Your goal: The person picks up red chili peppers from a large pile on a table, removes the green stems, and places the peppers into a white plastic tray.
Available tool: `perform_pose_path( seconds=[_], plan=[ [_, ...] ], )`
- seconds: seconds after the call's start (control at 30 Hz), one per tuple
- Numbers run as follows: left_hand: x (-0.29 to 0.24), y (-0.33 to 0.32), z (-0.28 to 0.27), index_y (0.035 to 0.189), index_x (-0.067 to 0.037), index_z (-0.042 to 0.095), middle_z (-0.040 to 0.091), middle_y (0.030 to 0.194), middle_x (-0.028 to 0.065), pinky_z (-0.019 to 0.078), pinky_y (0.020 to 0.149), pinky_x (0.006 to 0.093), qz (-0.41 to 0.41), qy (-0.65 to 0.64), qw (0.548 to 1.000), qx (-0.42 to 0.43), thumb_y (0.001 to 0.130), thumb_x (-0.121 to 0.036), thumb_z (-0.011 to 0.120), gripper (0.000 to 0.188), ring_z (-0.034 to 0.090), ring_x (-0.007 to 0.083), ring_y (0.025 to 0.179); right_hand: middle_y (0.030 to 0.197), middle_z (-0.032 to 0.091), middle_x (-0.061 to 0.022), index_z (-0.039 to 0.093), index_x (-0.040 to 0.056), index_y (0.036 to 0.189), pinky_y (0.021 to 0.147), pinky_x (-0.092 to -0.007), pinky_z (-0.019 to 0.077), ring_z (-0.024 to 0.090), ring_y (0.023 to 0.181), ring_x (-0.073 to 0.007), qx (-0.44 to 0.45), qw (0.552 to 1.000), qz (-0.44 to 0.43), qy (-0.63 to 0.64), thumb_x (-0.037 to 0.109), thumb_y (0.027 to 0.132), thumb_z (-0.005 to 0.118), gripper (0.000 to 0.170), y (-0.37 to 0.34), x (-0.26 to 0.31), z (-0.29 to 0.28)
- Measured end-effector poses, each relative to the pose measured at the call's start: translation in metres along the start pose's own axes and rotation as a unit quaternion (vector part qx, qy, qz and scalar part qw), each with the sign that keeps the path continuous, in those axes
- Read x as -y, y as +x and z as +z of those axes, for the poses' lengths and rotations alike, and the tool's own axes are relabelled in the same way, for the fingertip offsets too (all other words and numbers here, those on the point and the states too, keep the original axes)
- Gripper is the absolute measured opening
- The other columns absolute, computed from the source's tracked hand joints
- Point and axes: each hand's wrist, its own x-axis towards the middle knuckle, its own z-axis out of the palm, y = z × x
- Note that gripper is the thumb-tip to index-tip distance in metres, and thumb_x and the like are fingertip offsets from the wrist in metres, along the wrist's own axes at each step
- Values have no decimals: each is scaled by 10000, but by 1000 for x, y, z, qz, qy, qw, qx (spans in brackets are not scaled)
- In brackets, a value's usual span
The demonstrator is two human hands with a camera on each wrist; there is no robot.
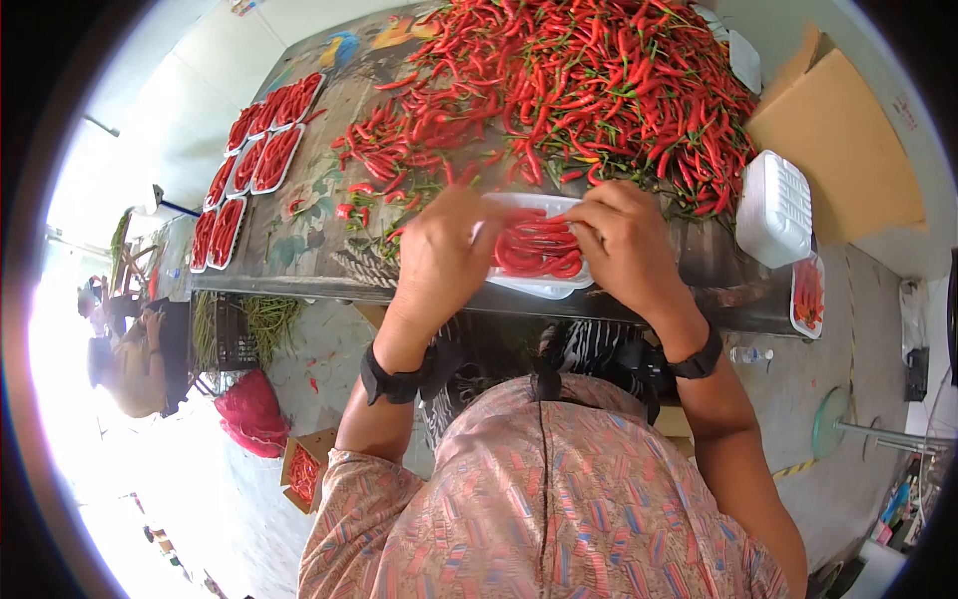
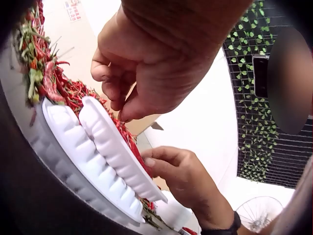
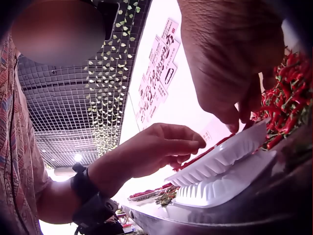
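In front of the person, a white foam tray [image 1: 544, 289] holds red chili peppers [image 1: 539, 250] laid side by side. It rests tilted on another white tray [image 2: 93, 161], as the left wrist view shows. The left hand [image 1: 444, 245], blurred in the head view, hovers at the tray's left side; its fingers are loosely bent with nothing visible between them in the right wrist view. At the right end, the right hand [image 1: 629, 245] pinches chili pepper ends between thumb and fingers, close over the rim.
A large heap of loose chilies [image 1: 619, 90] covers the table's back. Filled trays [image 1: 277, 160] stand at the left. On the right are stacked empty trays [image 1: 776, 210], a cardboard box [image 1: 838, 140] and one tray of chilies [image 1: 806, 295] at the table edge.
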Motion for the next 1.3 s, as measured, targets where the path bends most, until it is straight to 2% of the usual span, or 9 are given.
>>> perform_pose_path(
  seconds=[0.1,0.33,0.47,0.73,0.93,1.03,1.1,1.23,1.3],
  plan=[
    [26,-12,-21,953,-31,726,665,880,120,508,646,320,-40,39,997,-51,842,-11,685,119,642,251,724,884,642,-113,710,53,866,776,-431,476,623,881,-314,-27,999,28,17,40,787,711,80,-8,-1,-8],
    [97,-37,-69,1074,-71,702,664,1091,163,522,819,445,-177,205,959,-79,841,-78,627,245,653,372,957,900,649,-105,695,32,922,712,-380,503,633,793,-295,-64,984,158,54,13,818,696,106,-46,-6,-10],
    [124,-37,-73,1170,-72,685,645,1142,152,528,838,422,-119,214,965,-97,851,-84,634,323,671,316,926,910,653,-107,693,26,927,678,-359,517,645,752,-270,-71,984,160,44,21,823,695,104,-59,-8,-2],
    [138,-22,-85,1046,-126,725,627,1176,138,523,890,487,-229,323,918,32,851,-94,595,236,619,382,1085,906,643,-107,689,20,935,675,-346,522,648,747,-268,-55,979,193,38,21,835,690,100,-72,-9,4],
    [121,3,-70,1006,-117,726,640,1149,128,538,864,498,-64,323,944,-10,862,-107,578,207,649,387,1043,908,646,-107,691,22,908,712,-361,521,653,793,-285,-51,982,181,4,37,830,694,80,-71,-6,5],
    [125,17,-61,999,-114,724,651,1124,126,550,830,499,-146,349,920,107,862,-116,582,197,669,387,1008,930,646,-120,688,-2,941,682,-341,515,649,767,-268,-60,981,181,19,12,841,686,101,-75,-9,7],
    [139,19,-57,979,-116,721,656,1099,128,558,811,497,-125,367,915,110,860,-123,589,178,681,381,977,934,646,-121,688,-3,944,682,-339,517,648,762,-269,-74,985,158,14,13,845,686,100,-75,-9,7],
    [129,15,-60,970,-88,681,644,1096,133,551,767,497,-108,355,926,73,873,-129,611,126,684,389,913,928,644,-121,683,-10,937,680,-336,515,647,748,-263,-87,985,150,20,7,844,690,95,-77,-10,9],
    [121,12,-64,966,-65,646,634,1096,128,540,744,503,-104,333,937,-7,886,-140,620,113,679,392,910,931,644,-123,682,-9,941,682,-339,516,645,745,-265,-91,984,153,18,7,843,692,99,-77,-10,8]
  ],
)
